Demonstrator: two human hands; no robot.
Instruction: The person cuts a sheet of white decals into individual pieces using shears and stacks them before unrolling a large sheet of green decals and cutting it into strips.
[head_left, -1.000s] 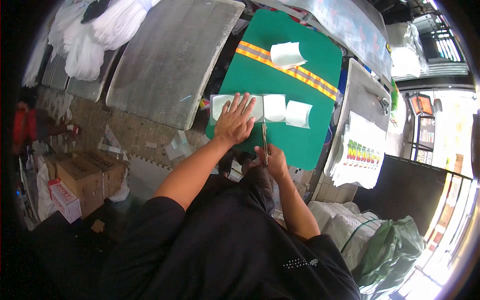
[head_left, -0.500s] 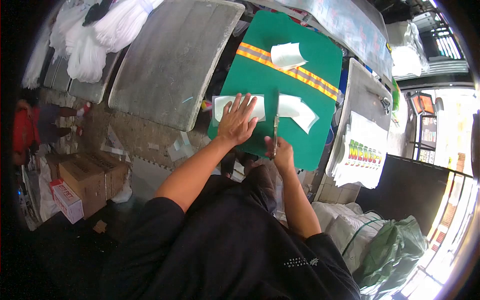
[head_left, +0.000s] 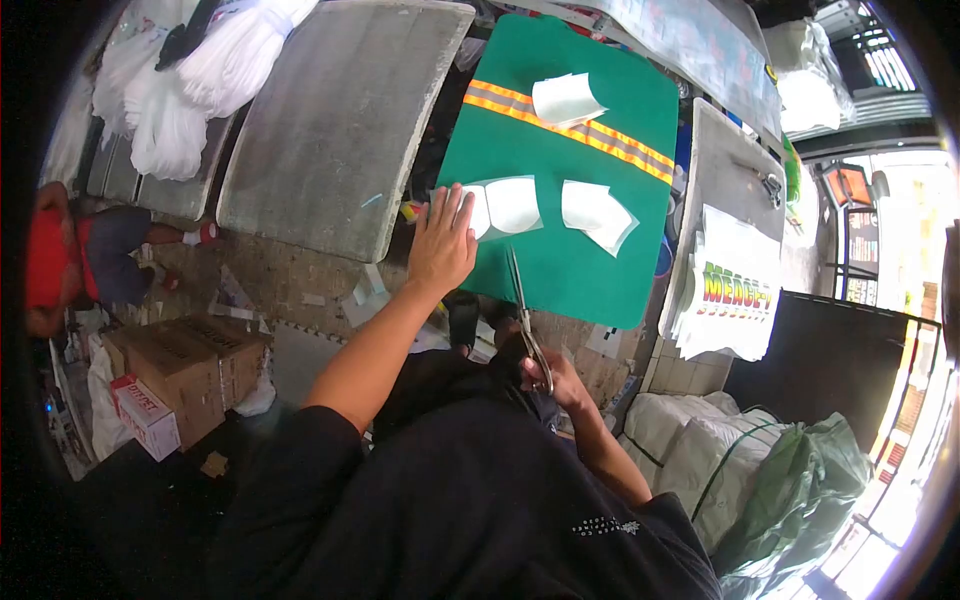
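My left hand lies with its fingers stretched out over the left end of a white sheet with a clear margin. The sheet rests on a green panel crossed by an orange and silver striped band. Close to my body, below the panel's near edge, my right hand is closed around the handles of a pair of scissors. The blades point away from me, over the panel and apart from the sheet. More white sheets overlap on the right, and others lie across the band.
A grey board stands left of the panel. At right, printed sheets lie on another grey board. Cardboard boxes and a person in red are at left. White sacks stand at lower right.
My right hand has drawn the scissors back from between the sheets toward my body. My left hand has slid left along its sheet. The view has shifted slightly.
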